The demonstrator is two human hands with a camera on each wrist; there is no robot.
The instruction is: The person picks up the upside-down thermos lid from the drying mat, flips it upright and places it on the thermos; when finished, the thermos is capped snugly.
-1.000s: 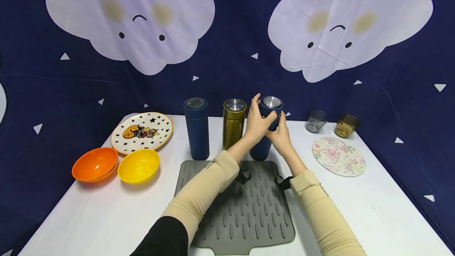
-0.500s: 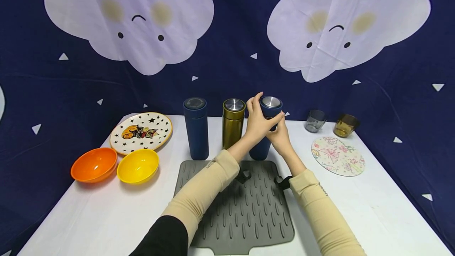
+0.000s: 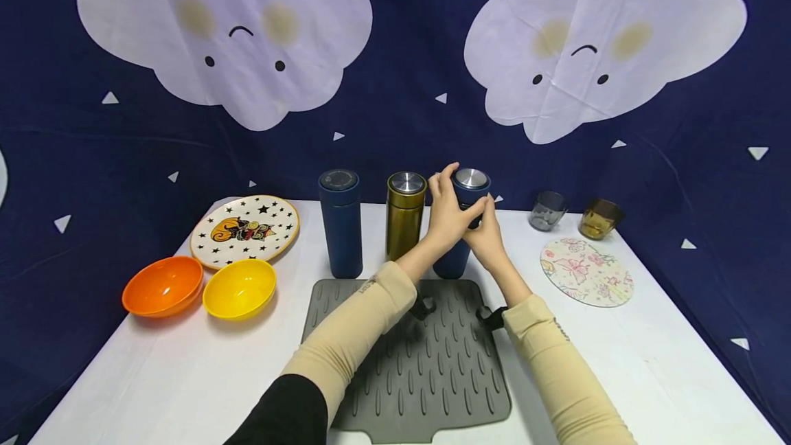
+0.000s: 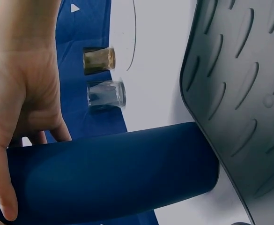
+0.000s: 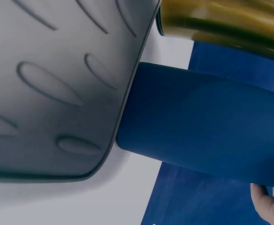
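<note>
A dark blue vacuum flask with a silver-topped lid stands upright at the back edge of the grey ridged mat. My left hand grips its upper part from the left, fingers around the side near the lid. Just below, my right hand holds the flask from the right, and the two thumbs come close together at the front. In the left wrist view, the right hand's thumb lies along the flask's side. Fingertips touch the flask at the corner of the right wrist view.
A gold flask and another blue flask stand to the left. A star-patterned plate, orange bowl and yellow bowl lie further left. Grey cup, amber cup and floral round mat are right.
My left hand's fingers have shifted slightly around the flask's upper part. The right hand keeps its grip, and the flask stays in place.
</note>
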